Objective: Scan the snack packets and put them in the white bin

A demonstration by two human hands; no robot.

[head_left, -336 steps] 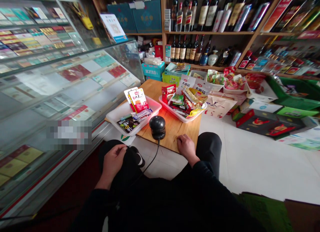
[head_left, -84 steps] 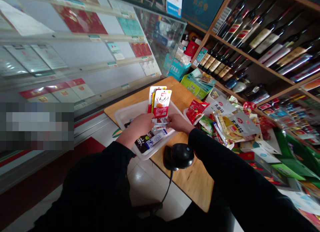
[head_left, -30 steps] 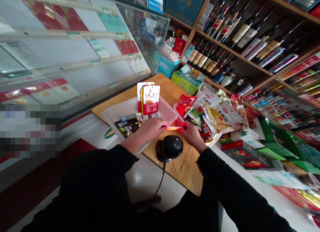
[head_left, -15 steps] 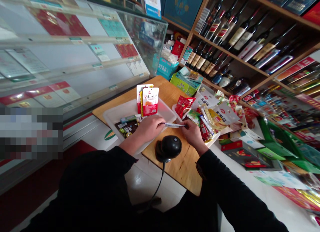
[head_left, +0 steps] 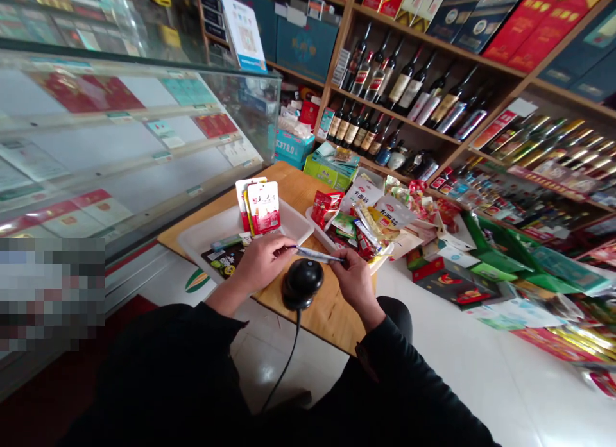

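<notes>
Slim, flat packet (head_left: 319, 254) pinched at its ends by my left hand (head_left: 264, 261) and right hand (head_left: 357, 279).
It lies at three o'clock from the left, ten from the right; a glossy, rounded black device (head_left: 304, 280) stands at seven on the wood-grained tabletop (head_left: 332, 312).

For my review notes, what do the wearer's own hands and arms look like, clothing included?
The left hand and the right hand are both ungloved. The left sleeve and the right sleeve are long, black or very dark, ending near the wrists. No watch shows.
</notes>
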